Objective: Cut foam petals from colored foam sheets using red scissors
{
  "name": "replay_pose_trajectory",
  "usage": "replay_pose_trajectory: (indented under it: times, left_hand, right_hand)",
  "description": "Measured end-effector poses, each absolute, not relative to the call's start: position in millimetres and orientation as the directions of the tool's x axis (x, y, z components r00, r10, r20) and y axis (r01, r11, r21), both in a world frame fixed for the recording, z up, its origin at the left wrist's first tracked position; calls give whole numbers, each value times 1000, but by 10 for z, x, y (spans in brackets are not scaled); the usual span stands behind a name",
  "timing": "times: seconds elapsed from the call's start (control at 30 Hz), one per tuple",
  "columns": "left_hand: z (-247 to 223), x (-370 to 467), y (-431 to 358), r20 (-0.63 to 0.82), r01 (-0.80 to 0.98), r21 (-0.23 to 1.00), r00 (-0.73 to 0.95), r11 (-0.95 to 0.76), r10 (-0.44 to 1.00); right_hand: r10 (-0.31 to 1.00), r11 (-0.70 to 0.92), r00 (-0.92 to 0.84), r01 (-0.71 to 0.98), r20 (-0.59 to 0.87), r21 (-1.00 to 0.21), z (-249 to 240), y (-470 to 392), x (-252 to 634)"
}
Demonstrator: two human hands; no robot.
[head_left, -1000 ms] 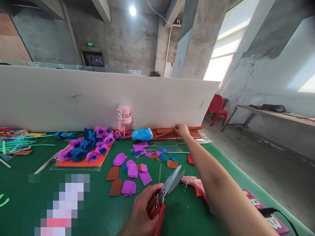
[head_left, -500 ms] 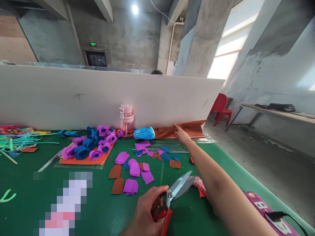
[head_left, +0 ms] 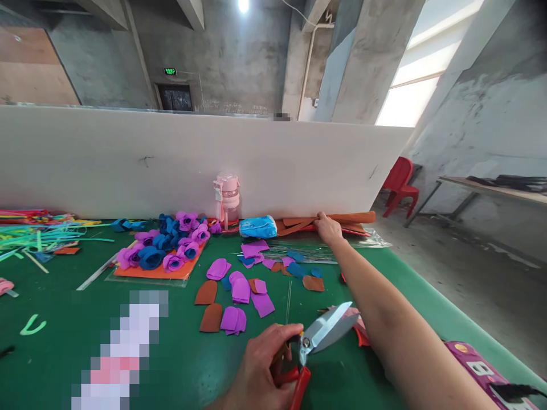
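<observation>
Red-handled scissors (head_left: 305, 344), silvery blades (head_left: 328, 327) parted, clasped in left grip (head_left: 267, 354), creased brown sheets (head_left: 352, 217), pinched in right grip (head_left: 329, 229)

Rear wall (head_left: 239, 57): bare concrete, with dark door (head_left: 176, 98) below green illuminated sign (head_left: 170, 72). Lamp (head_left: 243, 5): lit, overhead. Right side: bright window (head_left: 421, 74); red chair (head_left: 399, 175) on grey floor (head_left: 474, 273).

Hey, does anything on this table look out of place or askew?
Mildly, yes. A bent light-green strip lies loose at the left, apart from the heap of coloured strips farther back. The brown sheets at the right hand also look askew, crossing at angles rather than squarely stacked.
</observation>
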State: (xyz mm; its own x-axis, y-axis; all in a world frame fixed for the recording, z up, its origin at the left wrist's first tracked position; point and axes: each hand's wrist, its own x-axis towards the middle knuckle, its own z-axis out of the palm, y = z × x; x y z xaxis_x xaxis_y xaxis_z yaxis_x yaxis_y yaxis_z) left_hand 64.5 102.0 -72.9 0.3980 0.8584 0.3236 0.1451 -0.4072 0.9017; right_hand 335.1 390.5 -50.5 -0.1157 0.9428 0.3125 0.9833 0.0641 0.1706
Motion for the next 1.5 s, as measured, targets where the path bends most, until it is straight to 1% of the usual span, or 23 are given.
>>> replay_pose_trajectory:
  times: [0.1,0.27,0.43,0.57,0.73,0.9,1.0,1.17,1.3,1.4,1.5]
  left_hand:
    - [-726,643,1023,340,154,890,404,-430,849]
    - [-707,646,1017,334,175,885,406,-431,851]
    - [-711,655,1015,327,164,894,398,-417,857]
    - [-701,654,1020,342,181,878,409,-443,846]
    - [-694,663,1014,351,189,873,399,-450,847]
    - [-674,672,1005,311,182,895,405,-409,860]
    - [-655,671,1004,317,184,890,406,-416,857]
    - [-637,661,1015,363,213,850,427,-482,828]
    - [-644,655,1030,398,227,820,435,-526,808]
    - [-656,660,1033,418,214,814,431,-540,800]
    - [-661,665,1034,420,224,805,437,-549,795]
  right_hand:
    - [943,26,-81,985,323,170,-507,3875,3344]
    - [944,17,-63,989,324,145,-471,3837,3351]
    - [967,-34,8,995,256,96,-371,3895,3349]
    - [979,-77,62,995,195,70,-297,3932,3334]
    - [987,-88,80,995,137,48,-281,3947,3347]
    - [989,-61,55,997,137,37,-321,3998,3410]
    - [983,-18,12,999,184,31,-367,4025,3421]
    - [954,115,-115,993,278,18,-496,3964,3423]
    - [950,193,-198,980,240,45,-585,3888,3502]
    - [957,193,-207,977,203,90,-615,3874,3558]
    - [962,141,-167,981,216,132,-634,3895,3553]
